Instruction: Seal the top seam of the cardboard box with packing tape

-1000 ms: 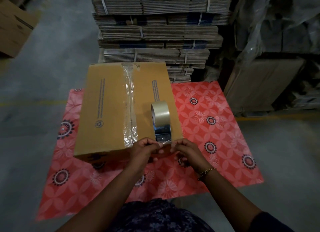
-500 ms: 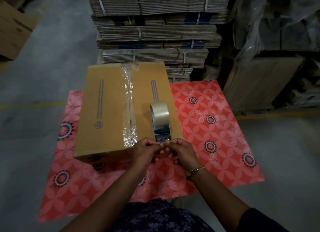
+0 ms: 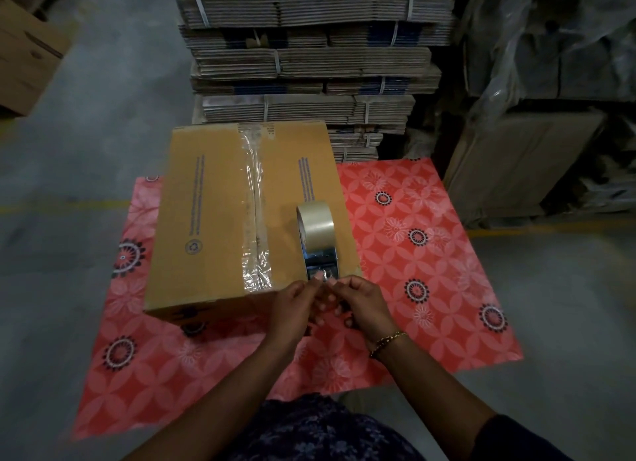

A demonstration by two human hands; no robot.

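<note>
On red mat [image 3: 430, 254], box [image 3: 213, 219]; both hands [image 3: 292, 305] [image 3: 364, 305] pinching tape [image 3: 316, 226] end.

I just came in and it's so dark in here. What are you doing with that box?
A person is taping a cardboard box shut. It sits on a red flowered mat, and a strip of clear tape already runs along its top seam. The tape roll stands on the box. The left hand and right hand pinch its loose end at the near edge.
</note>
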